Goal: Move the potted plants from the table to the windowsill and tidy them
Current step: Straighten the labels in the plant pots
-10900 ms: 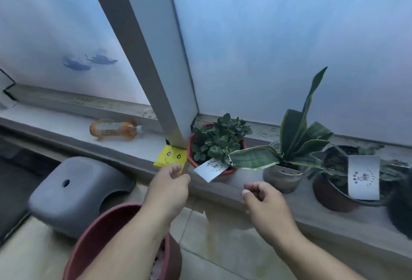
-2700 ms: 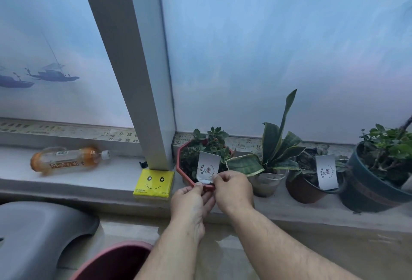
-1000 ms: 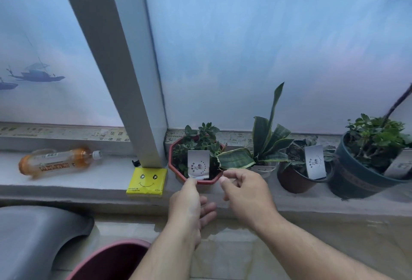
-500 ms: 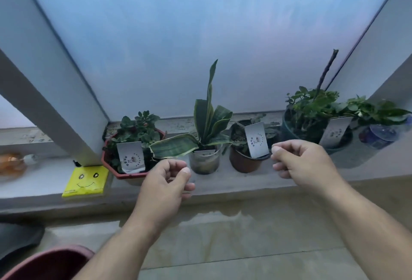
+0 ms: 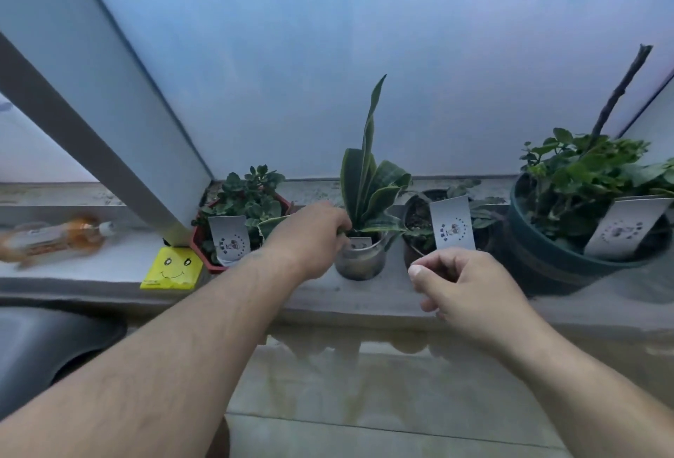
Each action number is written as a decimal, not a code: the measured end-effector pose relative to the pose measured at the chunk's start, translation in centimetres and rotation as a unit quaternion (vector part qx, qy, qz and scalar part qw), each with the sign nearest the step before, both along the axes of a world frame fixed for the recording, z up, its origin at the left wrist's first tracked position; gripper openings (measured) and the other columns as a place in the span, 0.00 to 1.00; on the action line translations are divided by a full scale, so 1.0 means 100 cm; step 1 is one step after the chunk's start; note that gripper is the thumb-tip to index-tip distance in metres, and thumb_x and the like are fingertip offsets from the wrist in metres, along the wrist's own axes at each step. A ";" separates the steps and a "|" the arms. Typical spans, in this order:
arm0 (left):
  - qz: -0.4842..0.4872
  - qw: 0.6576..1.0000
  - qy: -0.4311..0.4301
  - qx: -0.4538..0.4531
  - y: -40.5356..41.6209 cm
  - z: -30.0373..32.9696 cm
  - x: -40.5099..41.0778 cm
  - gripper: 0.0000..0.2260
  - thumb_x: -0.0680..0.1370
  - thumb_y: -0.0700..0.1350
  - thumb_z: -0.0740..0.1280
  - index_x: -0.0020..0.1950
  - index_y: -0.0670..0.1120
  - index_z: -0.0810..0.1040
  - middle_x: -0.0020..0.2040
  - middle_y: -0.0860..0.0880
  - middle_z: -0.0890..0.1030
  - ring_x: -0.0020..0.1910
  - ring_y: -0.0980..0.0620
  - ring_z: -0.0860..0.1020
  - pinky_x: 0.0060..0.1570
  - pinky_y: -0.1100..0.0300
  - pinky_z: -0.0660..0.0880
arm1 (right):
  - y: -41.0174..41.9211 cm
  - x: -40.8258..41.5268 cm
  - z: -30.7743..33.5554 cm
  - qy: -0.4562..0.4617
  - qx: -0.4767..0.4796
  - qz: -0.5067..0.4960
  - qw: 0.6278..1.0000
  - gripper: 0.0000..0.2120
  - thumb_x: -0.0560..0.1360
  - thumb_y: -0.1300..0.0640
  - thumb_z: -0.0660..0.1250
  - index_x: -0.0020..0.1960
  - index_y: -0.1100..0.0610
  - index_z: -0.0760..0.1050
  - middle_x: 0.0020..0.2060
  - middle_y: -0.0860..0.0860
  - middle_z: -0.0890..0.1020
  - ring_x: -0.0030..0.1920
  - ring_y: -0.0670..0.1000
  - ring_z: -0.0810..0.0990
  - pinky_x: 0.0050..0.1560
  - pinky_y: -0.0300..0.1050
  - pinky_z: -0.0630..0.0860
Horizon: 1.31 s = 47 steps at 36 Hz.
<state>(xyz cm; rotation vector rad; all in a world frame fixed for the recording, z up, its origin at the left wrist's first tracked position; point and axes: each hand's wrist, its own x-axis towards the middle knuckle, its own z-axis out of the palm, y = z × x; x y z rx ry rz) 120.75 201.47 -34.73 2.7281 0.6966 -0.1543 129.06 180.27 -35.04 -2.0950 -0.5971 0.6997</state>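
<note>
Several potted plants stand in a row on the windowsill (image 5: 364, 299). From the left: a red pot (image 5: 201, 251) with a small leafy plant and a white tag, a snake plant (image 5: 364, 180) in a clear pot (image 5: 361, 265), a brown pot (image 5: 411, 255) with a white tag (image 5: 452, 224), and a large dark pot (image 5: 539, 266) with a bushy plant. My left hand (image 5: 310, 238) reaches over the clear pot's rim, fingers curled round the snake plant's low leaf at its base. My right hand (image 5: 470, 293) hovers in front of the brown pot, fingers curled, just below its tag, holding nothing.
An orange bottle (image 5: 51, 238) lies on the sill at the left. A yellow smiley packet (image 5: 171, 269) sits beside the red pot, under the slanted window post (image 5: 91, 93). A grey stool (image 5: 43, 341) stands below the sill at the left. Tiled wall runs under the sill.
My left hand went forward from in front of the sill to the snake plant's base and took hold of its leaf. The right hand dropped lower, in front of the brown pot.
</note>
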 end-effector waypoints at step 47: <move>0.087 0.965 -0.223 -0.106 0.000 -0.015 -0.051 0.15 0.82 0.43 0.66 0.69 0.49 0.77 0.58 0.55 0.77 0.58 0.55 0.78 0.64 0.55 0.75 | 0.044 0.001 0.011 -0.281 -0.162 0.112 0.939 0.17 0.82 0.44 0.61 0.69 0.44 0.72 0.49 0.43 0.83 0.51 0.52 0.81 0.49 0.51 0.80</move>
